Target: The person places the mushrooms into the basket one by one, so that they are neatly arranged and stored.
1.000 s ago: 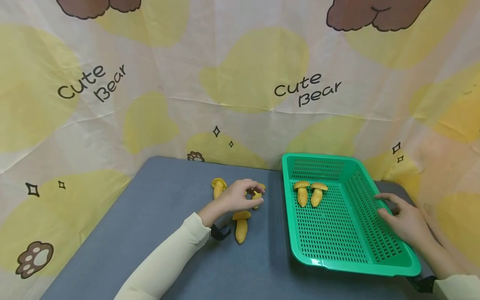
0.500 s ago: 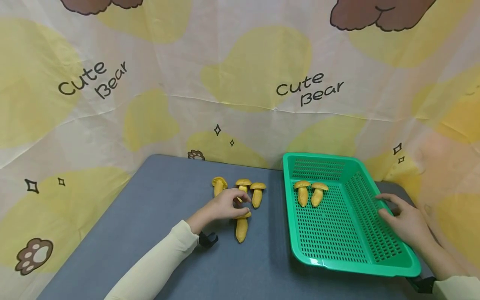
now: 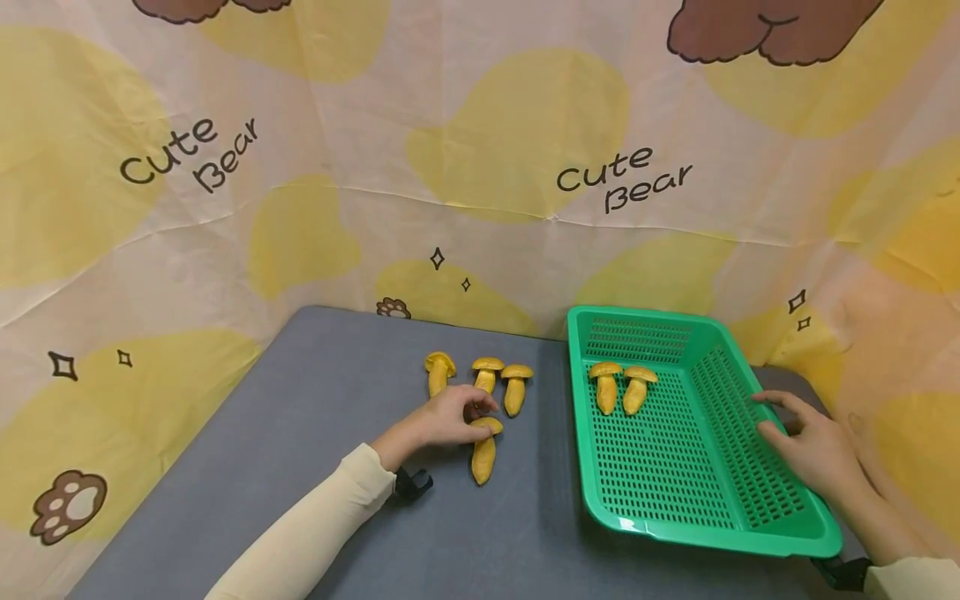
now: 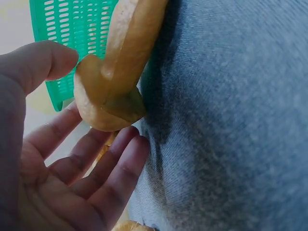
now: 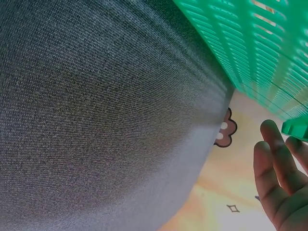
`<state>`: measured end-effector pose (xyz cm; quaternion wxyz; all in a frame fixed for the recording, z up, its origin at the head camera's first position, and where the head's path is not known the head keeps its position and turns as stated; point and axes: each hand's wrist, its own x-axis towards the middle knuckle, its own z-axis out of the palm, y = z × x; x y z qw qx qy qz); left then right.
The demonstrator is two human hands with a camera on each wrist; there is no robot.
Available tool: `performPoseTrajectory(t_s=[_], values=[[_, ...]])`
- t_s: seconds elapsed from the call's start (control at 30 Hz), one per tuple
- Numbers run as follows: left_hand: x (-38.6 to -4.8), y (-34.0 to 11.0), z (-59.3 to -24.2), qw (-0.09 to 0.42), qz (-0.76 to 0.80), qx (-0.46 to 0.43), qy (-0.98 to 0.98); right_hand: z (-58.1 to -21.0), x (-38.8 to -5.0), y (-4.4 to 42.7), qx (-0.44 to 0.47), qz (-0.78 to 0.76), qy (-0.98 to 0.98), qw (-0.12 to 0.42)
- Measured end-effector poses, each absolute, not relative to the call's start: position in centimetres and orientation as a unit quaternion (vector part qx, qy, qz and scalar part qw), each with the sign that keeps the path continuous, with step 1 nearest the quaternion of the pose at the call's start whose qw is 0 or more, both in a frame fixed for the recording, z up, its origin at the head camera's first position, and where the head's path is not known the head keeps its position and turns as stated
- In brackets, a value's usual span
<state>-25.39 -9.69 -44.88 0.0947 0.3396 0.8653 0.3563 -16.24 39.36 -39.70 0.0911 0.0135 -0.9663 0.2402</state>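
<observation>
- Flanking the right rim of a green basket [image 3: 720, 540], the right hand [image 3: 825, 454] shows relaxed fingers, none curled around the rim; whether they touch it, one cannot tell.
- On the gray table [image 3: 525, 533], the nearest mushroom [image 3: 483, 463] lies with its cap between the thumb and fingers of the left hand [image 3: 450, 417]. The fingers are bent around the cap, but whether they have firmly gripped it is unclear.
- Farther back, three more lie in a loose row: a left mushroom [image 3: 438, 375] and a middle mushroom [image 3: 487, 375], both partly hidden by the left hand, and a right mushroom [image 3: 515, 390]. With four outside the basket and two in it, the work looks partway along.
- Toward the basket's far left corner, a pair of mushrooms [image 3: 606, 387] lie side by side, caps away from the viewer; much of the slotted floor is bare.
- Behind everything hangs a "Cute Bear" cloth [image 3: 465, 125].
</observation>
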Motion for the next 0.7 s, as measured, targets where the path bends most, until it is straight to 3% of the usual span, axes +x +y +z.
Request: performPoseTrajectory(t_s=[0.7], values=[[-25.45, -9.15, -44.53, 0.105, 0.35, 0.333, 0.869, -39.75, -16.33, 39.54, 0.013, 0.24, -0.966, 0.095]])
